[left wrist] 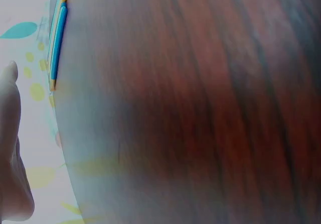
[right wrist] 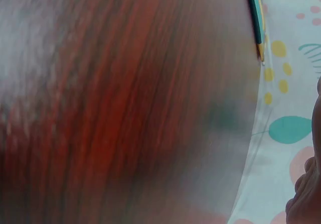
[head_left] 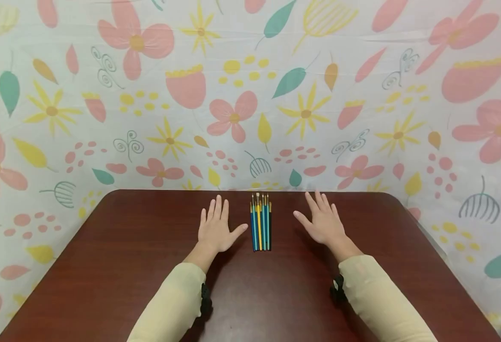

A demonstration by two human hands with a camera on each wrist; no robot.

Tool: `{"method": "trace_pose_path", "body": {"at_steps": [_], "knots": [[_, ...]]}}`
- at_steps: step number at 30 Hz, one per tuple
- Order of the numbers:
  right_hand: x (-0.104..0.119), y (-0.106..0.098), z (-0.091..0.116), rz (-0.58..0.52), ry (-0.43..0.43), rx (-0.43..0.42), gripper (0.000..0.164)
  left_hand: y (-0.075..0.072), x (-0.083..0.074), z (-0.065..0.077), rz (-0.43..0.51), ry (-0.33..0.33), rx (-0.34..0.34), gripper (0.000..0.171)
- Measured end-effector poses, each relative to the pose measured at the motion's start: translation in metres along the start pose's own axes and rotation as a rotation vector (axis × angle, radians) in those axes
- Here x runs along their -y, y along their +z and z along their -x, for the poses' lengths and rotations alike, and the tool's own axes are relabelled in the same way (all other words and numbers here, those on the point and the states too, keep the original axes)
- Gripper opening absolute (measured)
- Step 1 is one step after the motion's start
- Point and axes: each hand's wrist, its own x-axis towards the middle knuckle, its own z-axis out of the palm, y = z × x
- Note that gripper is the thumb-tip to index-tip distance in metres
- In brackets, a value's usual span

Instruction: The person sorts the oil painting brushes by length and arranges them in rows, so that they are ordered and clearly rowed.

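Even, fairly bright light fills the head view; its source cannot be told. The floral cloth is pale, while the wooden table is darker, with a soft glare at its near middle. Shadows darken the tabletop along the inner sides of the left sleeve and right sleeve. The paintbrushes look fairly crisp. Both wrist views are dimmer and hazy, the near wood grain blurred, with whitish glare.

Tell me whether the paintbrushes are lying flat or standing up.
Lying flat: the paintbrushes rest side by side on the table, bristle ends pointing toward the flowered cloth.
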Motion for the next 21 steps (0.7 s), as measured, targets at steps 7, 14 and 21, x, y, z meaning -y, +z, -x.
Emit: {"method": "trace_pose_path", "body": {"at_steps": [7, 14, 21], "knots": [[0.008, 0.003, -0.001, -0.060, 0.003, -0.009, 0.083, 0.003, -0.005, -0.002, 0.047, -0.006, -0.004, 0.096], [0.020, 0.009, -0.006, -0.110, -0.003, -0.007, 0.081, 0.004, -0.004, -0.003, 0.129, -0.029, -0.024, 0.094], [0.027, 0.014, -0.006, -0.161, -0.007, -0.004, 0.079, 0.010, -0.008, -0.005, 0.189, -0.015, -0.021, 0.092]]}}
